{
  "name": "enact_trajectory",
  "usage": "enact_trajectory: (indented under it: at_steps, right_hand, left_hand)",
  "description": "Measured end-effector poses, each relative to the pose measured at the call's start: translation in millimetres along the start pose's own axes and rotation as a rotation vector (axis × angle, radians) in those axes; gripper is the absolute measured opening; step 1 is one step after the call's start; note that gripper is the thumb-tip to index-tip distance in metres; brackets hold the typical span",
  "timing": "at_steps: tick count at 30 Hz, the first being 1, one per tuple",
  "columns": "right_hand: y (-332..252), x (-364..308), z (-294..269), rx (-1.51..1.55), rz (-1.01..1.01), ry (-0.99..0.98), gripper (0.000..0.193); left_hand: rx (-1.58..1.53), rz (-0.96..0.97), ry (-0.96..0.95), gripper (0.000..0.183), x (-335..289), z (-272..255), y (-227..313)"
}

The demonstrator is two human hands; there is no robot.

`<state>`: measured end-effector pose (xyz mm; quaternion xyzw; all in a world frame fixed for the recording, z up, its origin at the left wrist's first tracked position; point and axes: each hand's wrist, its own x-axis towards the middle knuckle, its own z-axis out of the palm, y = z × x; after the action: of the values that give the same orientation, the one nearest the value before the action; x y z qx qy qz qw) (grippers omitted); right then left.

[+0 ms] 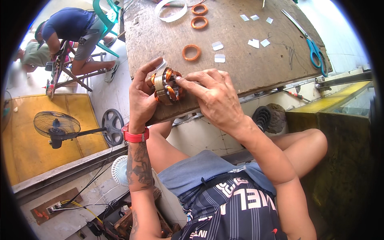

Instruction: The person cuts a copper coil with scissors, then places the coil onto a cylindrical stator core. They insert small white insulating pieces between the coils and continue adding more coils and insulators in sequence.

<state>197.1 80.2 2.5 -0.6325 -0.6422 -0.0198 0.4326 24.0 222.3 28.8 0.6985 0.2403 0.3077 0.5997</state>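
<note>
Copper-wound stator (159, 85) is over the table (248, 68)'s eight-o'clock edge, in the grip of the left hand (142, 94). Fingertips of the right hand (218, 94) meet its three-o'clock side; whether they pinch anything, I cannot tell. Nearest copper ring (184, 53): one o'clock; blue-handled scissors (310, 43): near three.

white block letters (252, 200) across the dark striped shirt (240, 224)

Cupped left grip (144, 98) beside right grip (219, 97)
</note>
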Motion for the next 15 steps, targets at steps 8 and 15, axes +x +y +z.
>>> enact_trajectory:
  at_steps: [8, 15]
  right_hand:
    - [-1.7, 20.9, 2.1, 0.232, 0.156, 0.032, 0.018]
    - [-1.4, 30.7, 2.5, 0.232, 0.144, -0.029, 0.017]
  left_hand:
    - [0.048, -0.050, 0.026, 0.070, 0.7, 2.8, 4.1]
    - [0.018, -0.060, 0.045, 0.072, -0.1, 8.3, 2.8]
